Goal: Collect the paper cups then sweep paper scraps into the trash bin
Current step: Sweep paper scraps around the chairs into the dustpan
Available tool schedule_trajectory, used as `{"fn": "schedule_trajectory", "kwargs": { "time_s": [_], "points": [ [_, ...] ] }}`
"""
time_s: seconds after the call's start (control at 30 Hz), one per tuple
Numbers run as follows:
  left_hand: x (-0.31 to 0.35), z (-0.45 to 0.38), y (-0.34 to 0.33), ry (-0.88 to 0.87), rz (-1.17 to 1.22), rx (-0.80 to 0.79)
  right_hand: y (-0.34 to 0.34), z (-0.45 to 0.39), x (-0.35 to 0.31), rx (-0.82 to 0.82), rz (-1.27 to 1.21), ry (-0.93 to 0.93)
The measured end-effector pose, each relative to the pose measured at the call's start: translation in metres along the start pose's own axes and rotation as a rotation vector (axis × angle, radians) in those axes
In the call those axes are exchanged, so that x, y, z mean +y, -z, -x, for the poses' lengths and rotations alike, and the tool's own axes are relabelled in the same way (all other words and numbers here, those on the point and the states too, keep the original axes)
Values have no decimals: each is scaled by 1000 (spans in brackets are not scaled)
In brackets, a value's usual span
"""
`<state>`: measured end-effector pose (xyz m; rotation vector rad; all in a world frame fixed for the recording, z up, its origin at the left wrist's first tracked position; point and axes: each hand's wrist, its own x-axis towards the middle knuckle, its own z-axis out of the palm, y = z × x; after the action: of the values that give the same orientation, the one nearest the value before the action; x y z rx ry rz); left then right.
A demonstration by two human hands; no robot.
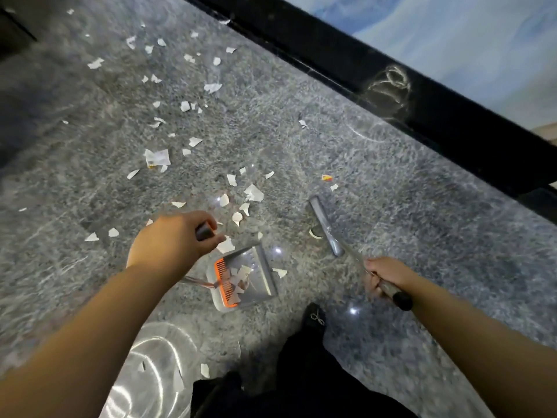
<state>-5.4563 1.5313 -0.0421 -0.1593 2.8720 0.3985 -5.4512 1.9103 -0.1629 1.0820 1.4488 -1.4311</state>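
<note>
Left hand grips the dustpan handle, fingers curled; right hand clasps the broom handle. Paper scraps litter the floor beyond the dustpan (some inside); a shoe stands near it.

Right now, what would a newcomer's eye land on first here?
White paper scraps litter the grey floor, thickest ahead and to the left. At centre sits a dustpan with an orange comb, a few scraps already in it; the left hand grips its handle. The right hand holds the broom just beside the pan.
</note>
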Motion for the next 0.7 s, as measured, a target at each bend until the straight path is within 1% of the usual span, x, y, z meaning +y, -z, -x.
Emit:
{"fn": "schedule_trajectory", "kwargs": {
  "time_s": [0.07,0.17,0.33,0.47,0.7],
  "points": [
    [4,-3,-6,57,6,21,10,-13,-15,9,70,1],
    [11,-6,-16,112,-10,47,18,-33,-31,32,177,-45],
    [34,-13,-30,139,-22,32,10,-49,-40,-43,247,-124],
    [39,-15,-33,137,-38,32,-6,-44,-31,-113,246,-164],
    [10,-10,-28,150,-25,50,-52,-14,19,-186,199,-191]
  ]
}}
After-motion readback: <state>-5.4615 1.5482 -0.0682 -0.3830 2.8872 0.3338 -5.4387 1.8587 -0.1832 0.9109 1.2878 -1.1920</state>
